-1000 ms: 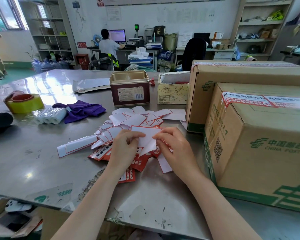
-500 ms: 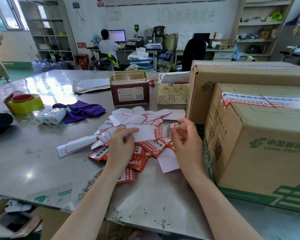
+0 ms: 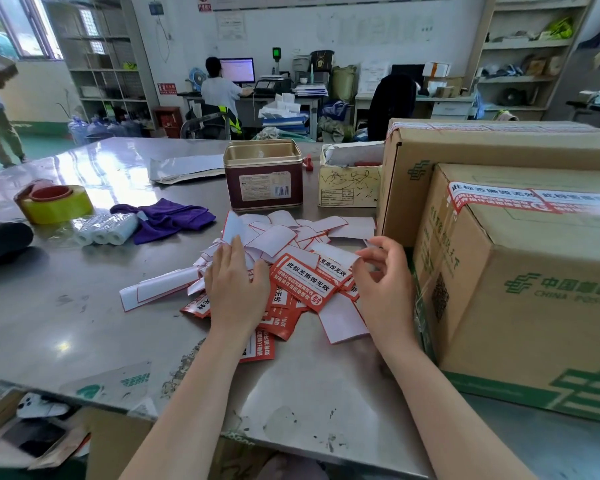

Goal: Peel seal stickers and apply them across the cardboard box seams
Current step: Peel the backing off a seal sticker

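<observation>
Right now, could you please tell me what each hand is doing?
Left hand: open, resting flat on the sticker pile.
Right hand: pinching a peeled seal sticker.

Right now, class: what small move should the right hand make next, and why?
Probably carry the sticker pinched in the right hand to the near cardboard box. Its white backing seems gone, the left hand rests flat on the pile, and the box stands beside it.
</observation>
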The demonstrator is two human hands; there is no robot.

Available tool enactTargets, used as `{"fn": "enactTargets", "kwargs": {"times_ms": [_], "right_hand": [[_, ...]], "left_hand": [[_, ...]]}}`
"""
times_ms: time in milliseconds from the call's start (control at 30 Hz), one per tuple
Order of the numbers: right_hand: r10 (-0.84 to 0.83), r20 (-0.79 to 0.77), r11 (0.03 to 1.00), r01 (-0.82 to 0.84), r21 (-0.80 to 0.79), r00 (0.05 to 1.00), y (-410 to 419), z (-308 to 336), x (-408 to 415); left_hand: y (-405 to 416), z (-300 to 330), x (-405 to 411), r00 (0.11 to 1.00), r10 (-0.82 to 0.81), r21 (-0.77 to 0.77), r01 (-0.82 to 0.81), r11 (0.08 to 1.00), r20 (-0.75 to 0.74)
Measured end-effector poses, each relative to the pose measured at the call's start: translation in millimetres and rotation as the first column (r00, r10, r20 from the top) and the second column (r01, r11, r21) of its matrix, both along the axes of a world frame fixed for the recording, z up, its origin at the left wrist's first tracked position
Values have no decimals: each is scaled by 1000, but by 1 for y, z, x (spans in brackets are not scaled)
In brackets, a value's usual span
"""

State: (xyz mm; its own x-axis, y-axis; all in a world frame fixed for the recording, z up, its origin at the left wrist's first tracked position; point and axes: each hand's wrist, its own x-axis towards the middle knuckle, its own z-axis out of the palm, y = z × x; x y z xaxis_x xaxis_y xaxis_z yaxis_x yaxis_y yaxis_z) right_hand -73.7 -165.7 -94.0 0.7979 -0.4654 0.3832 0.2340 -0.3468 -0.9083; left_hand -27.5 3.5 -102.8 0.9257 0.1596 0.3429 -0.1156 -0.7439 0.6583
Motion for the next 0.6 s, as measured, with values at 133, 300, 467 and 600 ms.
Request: {"fn": "enactTargets", "kwargs": {"times_ms": [133, 300, 467, 600], "right_hand": [[1, -26, 997, -3, -72, 1000, 0, 0, -1], [-9, -27, 992, 6, -130, 1000, 1, 2, -3], [-36, -51, 987, 27, -161, 998, 1, 1, -2], [-24, -37, 983, 17, -185, 999, 1, 2, -3]], "left_hand": [[2, -5, 5, 991, 102, 142, -90, 986, -84], [4, -7, 5, 976, 191, 247, -161, 956, -101], [2, -2, -2, 976, 218, 134, -218, 967, 15], [-5, 0, -7, 984, 93, 85, -107, 991, 155]]}}
